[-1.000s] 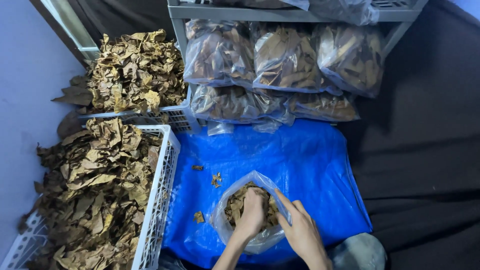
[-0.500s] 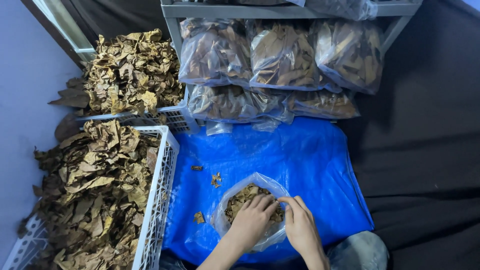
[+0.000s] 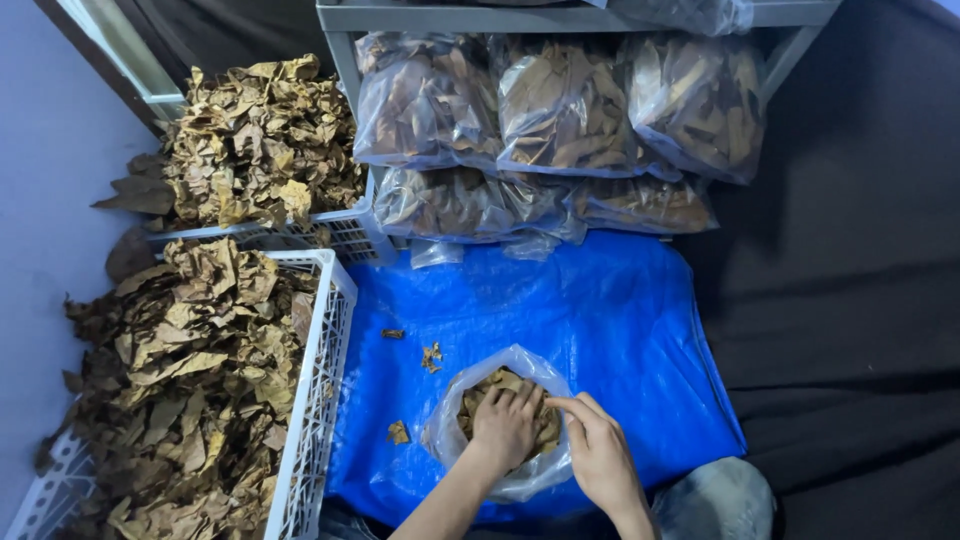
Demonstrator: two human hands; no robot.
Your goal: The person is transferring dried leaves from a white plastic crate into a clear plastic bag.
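On the blue tarp [image 3: 600, 320], near its front edge, a clear bag [image 3: 500, 425] of dry brown leaves [image 3: 490, 388] is sitting open, its mouth facing up. The left hand [image 3: 505, 428] is reaching down into the bag, palm down, fingers curling loosely over the leaves inside; whether they are actually gripping any leaves I cannot tell. The right hand [image 3: 598, 455] is lying just beside it on the bag's right side, its fingers pinching the plastic rim and holding the mouth open. Both forearms are coming up from the bottom edge of the view, and a knee in grey cloth [image 3: 715, 500] is showing at the lower right, touching the tarp's corner.

A few leaf scraps [image 3: 431, 356] are lying loose on the tarp, left of the bag and apart from it. Left of the tarp, a white crate [image 3: 320, 390] is standing heaped with crumpled leaves, its lattice wall meeting the tarp's edge. Behind it a second crate [image 3: 345, 232] is carrying another heap [image 3: 255, 135], with leaves spilling over its rim. At the back, under a grey metal shelf [image 3: 560, 15], filled bags [image 3: 565, 105] of the same leaves are lying stacked in two rows, the lower row resting on the tarp's far edge. Dark cloth [image 3: 850, 300] is covering the floor to the right.
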